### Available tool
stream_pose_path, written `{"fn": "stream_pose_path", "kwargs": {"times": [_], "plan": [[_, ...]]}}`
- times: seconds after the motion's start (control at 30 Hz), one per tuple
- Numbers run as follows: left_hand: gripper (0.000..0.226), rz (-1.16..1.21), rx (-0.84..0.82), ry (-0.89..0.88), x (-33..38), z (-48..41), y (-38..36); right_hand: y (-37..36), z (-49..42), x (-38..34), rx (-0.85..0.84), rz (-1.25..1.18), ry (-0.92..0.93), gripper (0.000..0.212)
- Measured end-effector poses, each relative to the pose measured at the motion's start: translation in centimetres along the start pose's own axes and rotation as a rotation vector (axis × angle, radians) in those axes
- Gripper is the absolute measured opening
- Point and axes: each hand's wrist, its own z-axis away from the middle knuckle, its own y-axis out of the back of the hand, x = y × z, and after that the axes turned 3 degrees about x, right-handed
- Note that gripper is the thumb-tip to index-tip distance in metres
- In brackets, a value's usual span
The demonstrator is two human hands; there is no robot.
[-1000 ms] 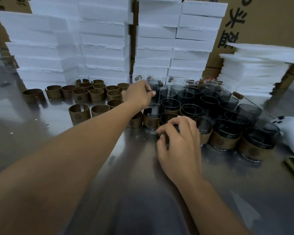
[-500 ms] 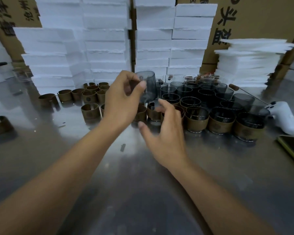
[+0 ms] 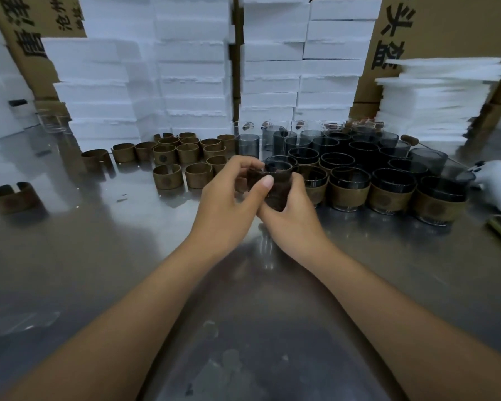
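Sleeve-fitting step. Left hand (image 3: 223, 204) pinches the smoky grey glass cup (image 3: 278, 168). Right hand (image 3: 294, 219) grips the brown split-ring sleeve (image 3: 276, 195) around it, above the steel table (image 3: 99, 256). Next, likely: seat the sleeve fully, then park the cup at 3 o'clock beside the sleeved cups (image 3: 388, 195).

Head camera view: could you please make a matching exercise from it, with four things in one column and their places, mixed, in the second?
Things
1. dark smoked glass cup
2. lone brown split sleeve ring
3. white plastic handheld device
4. stack of thin white foam sheets

Places
A. front, far right
B. gripped by the left hand and right hand
C. alone, far left
D. rear right

Pairs: 1-B, 2-C, 3-A, 4-D
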Motion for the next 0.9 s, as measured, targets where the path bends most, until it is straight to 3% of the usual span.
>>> {"fn": "stream_pose_path", "kwargs": {"times": [0.17,0.43,0.9], "plan": [[0.036,-0.032,0.034,0.018,0.2,0.4,0.2,0.2,0.1,-0.1,0.023,0.034,0.009,0.052],[0.028,-0.142,0.023,-0.17,2.2,0.8,0.5,0.3,-0.4,0.4,0.047,0.016,-0.01,0.044],[0.035,-0.187,-0.007,-0.093,0.8,0.6,0.1,0.2,-0.3,0.3,0.079,-0.062,0.038,0.045]]}}
